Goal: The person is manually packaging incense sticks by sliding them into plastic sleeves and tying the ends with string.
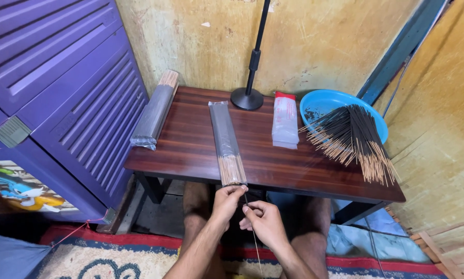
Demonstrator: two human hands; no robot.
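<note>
A clear plastic sleeve packed with dark incense sticks lies lengthwise on the low brown wooden table, its bare stick ends at the table's front edge. My left hand pinches the sleeve's open end just below that edge. My right hand is beside it, holding a single thin incense stick that points down toward the floor. A loose fan of dark incense sticks rests partly in a blue plastic basin at the right.
Another filled sleeve leans at the table's left edge against a purple louvred cabinet. A stack of empty clear sleeves with a red top and a black stand base sit at the back. A patterned rug covers the floor.
</note>
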